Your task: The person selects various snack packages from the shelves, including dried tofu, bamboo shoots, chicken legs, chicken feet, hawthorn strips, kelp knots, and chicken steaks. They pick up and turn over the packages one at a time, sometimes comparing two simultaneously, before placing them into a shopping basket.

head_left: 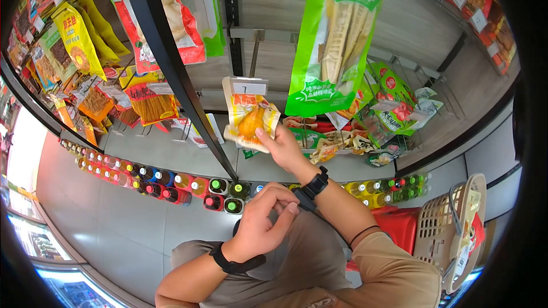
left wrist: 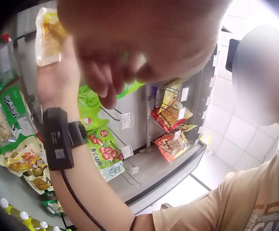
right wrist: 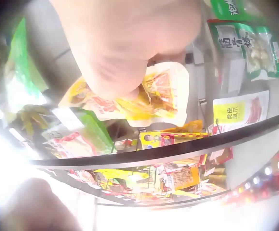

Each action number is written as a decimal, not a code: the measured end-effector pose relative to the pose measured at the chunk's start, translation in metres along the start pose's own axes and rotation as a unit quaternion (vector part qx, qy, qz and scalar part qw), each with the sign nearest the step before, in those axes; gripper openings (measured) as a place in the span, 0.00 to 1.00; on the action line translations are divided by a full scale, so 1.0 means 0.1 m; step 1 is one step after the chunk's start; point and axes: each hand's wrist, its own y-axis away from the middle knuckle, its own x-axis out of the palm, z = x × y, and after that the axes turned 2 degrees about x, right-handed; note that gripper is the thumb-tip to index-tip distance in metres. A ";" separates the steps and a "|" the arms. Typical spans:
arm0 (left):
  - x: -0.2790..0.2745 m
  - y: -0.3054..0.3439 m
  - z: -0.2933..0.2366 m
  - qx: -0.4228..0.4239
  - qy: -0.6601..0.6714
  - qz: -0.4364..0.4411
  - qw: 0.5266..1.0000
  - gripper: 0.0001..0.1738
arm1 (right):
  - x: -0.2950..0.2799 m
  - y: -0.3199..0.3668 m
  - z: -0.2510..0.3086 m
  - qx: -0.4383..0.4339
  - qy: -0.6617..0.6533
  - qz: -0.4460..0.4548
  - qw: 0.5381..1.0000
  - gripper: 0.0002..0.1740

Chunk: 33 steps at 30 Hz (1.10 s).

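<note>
My right hand (head_left: 284,147) pinches a vacuum-sealed snack packet (head_left: 251,122) with a pale border and a golden-brown food picture, thumb across its front. Just above, a price tag (head_left: 249,87) at the end of a display hook overlaps the packet's top in the head view. The same packet (right wrist: 166,94) shows beneath the hand in the right wrist view. My left hand (head_left: 262,222) is held lower, loosely curled, fingertips close by the black device (head_left: 308,195) on the right wrist. In the left wrist view the left hand (left wrist: 130,43) has nothing visible in its fingers.
A large green bag of bamboo shoots (head_left: 337,40) hangs right of the packet. A black shelf post (head_left: 177,74) slants past on the left, before more hanging snacks. Bottles (head_left: 182,182) line the floor. A beige basket (head_left: 442,228) stands at the right.
</note>
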 end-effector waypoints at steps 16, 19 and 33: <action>0.17 -0.12 -0.12 0.168 -0.061 0.032 0.983 0.07 | -0.91 0.80 0.99 0.101 0.186 0.299 0.931 0.24; 0.24 -0.14 -0.14 0.244 -0.109 0.084 0.960 0.07 | -0.95 0.90 1.22 0.086 0.159 0.244 0.953 0.23; 0.34 -0.12 -0.02 0.260 -0.195 0.203 0.924 0.12 | -0.04 -0.06 2.52 -0.110 -0.118 0.083 0.983 0.23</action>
